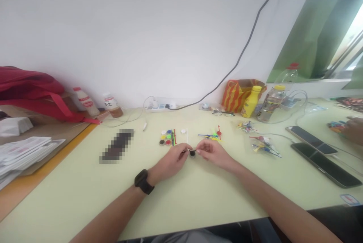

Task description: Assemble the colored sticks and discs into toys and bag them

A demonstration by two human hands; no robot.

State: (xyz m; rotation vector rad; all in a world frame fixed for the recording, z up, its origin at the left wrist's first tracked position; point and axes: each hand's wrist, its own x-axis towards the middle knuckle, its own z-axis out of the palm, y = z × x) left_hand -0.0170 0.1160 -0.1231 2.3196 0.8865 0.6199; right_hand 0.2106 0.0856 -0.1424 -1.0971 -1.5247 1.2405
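Observation:
Both my hands meet over the table's middle, fingers pinched around a small black plastic piece (192,153) with a round middle and thin ends. My left hand (177,156), with a black watch (144,181) on its wrist, pinches the left end. At the right end, the thumb and fingers of my right hand (211,154) are closed on it. Just beyond my left hand lie coloured discs (165,137) and thin red and green arrow-shaped sticks (174,136). Past my right hand are more coloured sticks (208,136) and a red arrow with a disc (219,133).
Bags of coloured pieces (263,145) and two phones (326,165) lie on the right, near another person's hand (354,131). Bottles (251,102), a striped bag (231,95), glasses (223,113) and a power strip (161,107) line the wall. Papers (25,152) are stacked left.

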